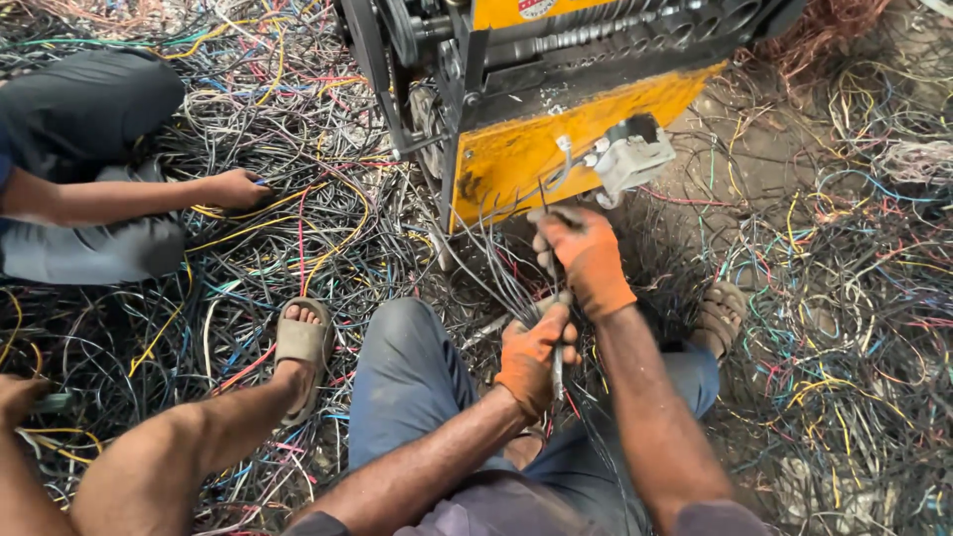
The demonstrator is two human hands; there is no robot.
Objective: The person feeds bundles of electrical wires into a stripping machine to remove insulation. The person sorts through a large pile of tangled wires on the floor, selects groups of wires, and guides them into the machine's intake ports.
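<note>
My left hand (528, 355) and right hand (588, 256), both orange-gloved, grip a bundle of wires (506, 283) before the yellow machine (516, 159). Its round sticker (536, 8) is cut off at the top.

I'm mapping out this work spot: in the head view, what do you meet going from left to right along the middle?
Co-worker's hand on the wire pile → sandalled foot → left hand gripping a bundle of wires → right hand → grey switch box → tangled coloured wires.
</note>
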